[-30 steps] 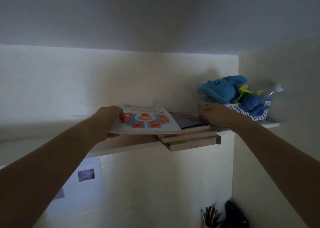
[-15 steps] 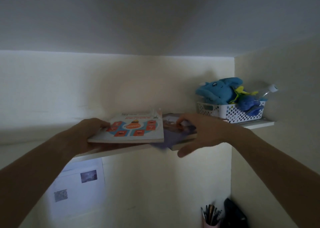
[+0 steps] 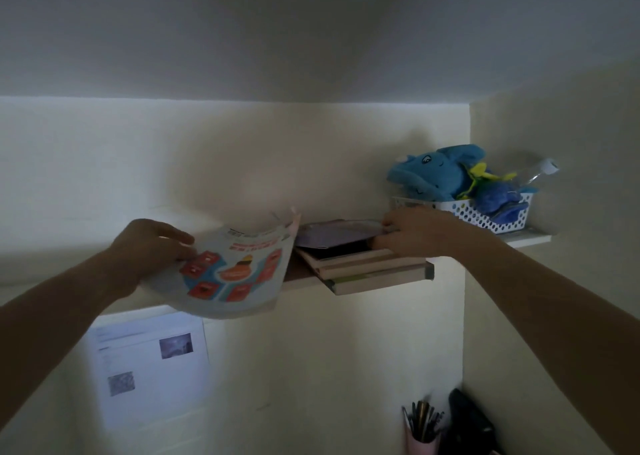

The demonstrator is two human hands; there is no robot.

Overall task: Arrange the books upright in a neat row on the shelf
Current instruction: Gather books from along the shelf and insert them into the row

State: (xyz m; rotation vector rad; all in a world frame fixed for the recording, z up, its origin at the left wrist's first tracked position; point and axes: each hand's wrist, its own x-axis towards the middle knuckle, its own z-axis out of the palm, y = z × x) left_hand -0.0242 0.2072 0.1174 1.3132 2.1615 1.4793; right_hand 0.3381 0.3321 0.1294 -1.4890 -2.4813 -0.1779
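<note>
A thin white book with an orange and blue cover (image 3: 235, 274) hangs tilted off the front of the shelf (image 3: 301, 274). My left hand (image 3: 149, 250) grips its left edge, thumb on the cover. To the right lies a flat stack of books (image 3: 374, 271), jutting over the shelf's front edge, with a purple book (image 3: 332, 235) on top. My right hand (image 3: 412, 235) grips the right end of the upper books in that stack, fingers curled over the purple cover.
A white perforated basket (image 3: 485, 214) with blue plush toys and a plastic bottle stands at the shelf's right end, against the side wall. A printed sheet (image 3: 149, 364) hangs on the wall below. A pink pen cup (image 3: 420, 434) sits bottom right.
The orange and blue book has tipped from flat to a steep forward tilt in my left hand. My right hand moved back right onto the stack's end.
</note>
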